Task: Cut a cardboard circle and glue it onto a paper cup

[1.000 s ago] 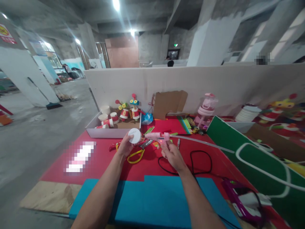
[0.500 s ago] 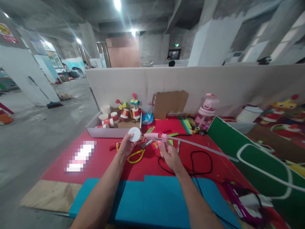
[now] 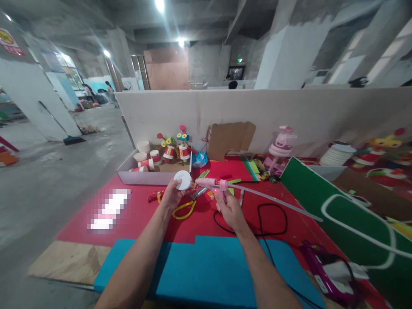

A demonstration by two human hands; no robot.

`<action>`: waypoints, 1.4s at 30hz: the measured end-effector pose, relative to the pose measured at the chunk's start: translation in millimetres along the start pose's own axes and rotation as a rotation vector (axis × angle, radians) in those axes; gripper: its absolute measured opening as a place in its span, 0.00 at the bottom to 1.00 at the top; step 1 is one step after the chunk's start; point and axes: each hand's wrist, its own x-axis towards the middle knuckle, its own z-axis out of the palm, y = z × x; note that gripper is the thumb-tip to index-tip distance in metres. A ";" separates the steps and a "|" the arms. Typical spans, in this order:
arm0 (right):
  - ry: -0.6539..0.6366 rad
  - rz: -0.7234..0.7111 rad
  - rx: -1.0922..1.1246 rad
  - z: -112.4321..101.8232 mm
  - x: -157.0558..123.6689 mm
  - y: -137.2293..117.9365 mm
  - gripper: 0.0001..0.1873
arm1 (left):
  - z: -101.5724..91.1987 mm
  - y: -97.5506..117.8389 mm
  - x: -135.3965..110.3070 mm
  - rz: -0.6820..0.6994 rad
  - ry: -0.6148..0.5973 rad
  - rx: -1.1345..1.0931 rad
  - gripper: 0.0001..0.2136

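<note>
My left hand [image 3: 173, 195] is closed around a paper cup [image 3: 183, 180], its round white base turned toward me. A pink hot glue gun [image 3: 209, 183] is in my right hand [image 3: 229, 208], fingers wrapped round its handle. Its nozzle points left, close to the cup's edge; whether they touch I cannot tell. From the back of the gun a long glue stick [image 3: 273, 195] sticks out to the right. Below the cup and gun lie scissors [image 3: 184, 211] with yellow handles, partly hidden by my left hand.
A white box [image 3: 154, 178] at the back left holds paper cups and two cup figures [image 3: 183, 150]. A black cord [image 3: 286, 221] loops over the red table cover [image 3: 135, 219]. On the right stand a green panel [image 3: 337, 214] and a purple device [image 3: 325, 274].
Both hands, the cup and the glue gun stay almost in place. The view has shifted very slightly. At the far left, people in the background have moved.
</note>
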 end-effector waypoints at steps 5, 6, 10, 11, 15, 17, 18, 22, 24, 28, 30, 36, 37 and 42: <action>0.003 0.001 0.002 1.4 -0.1 -1.3 0.26 | 0.9 0.4 -0.4 0.004 0.012 0.003 0.23; 0.003 0.002 0.006 1.8 0.0 -1.2 0.26 | 1.4 0.6 -0.7 0.002 0.015 -0.002 0.23; -0.015 0.002 0.021 3.2 0.2 -1.7 0.24 | 2.4 1.1 -1.3 -0.004 0.017 -0.026 0.21; -0.018 -0.001 0.024 3.4 0.1 -2.0 0.24 | 2.5 1.1 -1.3 -0.004 0.018 -0.029 0.21; -0.010 -0.012 0.015 3.4 -0.1 -3.7 0.25 | 3.3 1.1 -1.5 -0.019 0.029 -0.030 0.22; -0.006 -0.009 0.008 3.4 -0.3 -4.1 0.25 | 4.5 1.5 -2.2 -0.027 0.040 -0.031 0.22; -0.006 -0.009 0.006 3.6 -0.4 -4.1 0.25 | 5.2 1.9 -2.8 -0.029 0.046 -0.032 0.22; -0.006 -0.010 0.000 4.9 -1.0 -3.8 0.25 | 6.8 3.4 -4.6 -0.040 0.054 -0.036 0.21; -0.014 -0.007 0.000 5.8 -1.5 -3.6 0.24 | 6.1 3.6 -4.5 -0.046 0.058 -0.035 0.21; -0.029 -0.016 -0.001 7.9 -2.4 -2.8 0.23 | 3.6 3.1 -2.7 -0.042 0.084 -0.050 0.21; -0.029 -0.017 0.001 8.8 -2.9 -2.2 0.23 | 3.0 2.8 -2.0 -0.045 0.099 -0.056 0.20; -0.033 -0.017 -0.006 10.5 -4.2 -2.7 0.23 | 3.7 2.3 -0.6 -0.055 0.123 -0.070 0.19; -0.035 -0.019 -0.015 10.7 -4.4 -3.3 0.23 | 3.6 2.2 -0.2 -0.056 0.129 -0.074 0.18; -0.035 -0.035 -0.056 11.4 -4.5 -5.9 0.22 | 0.9 1.3 2.0 -0.058 0.117 -0.078 0.19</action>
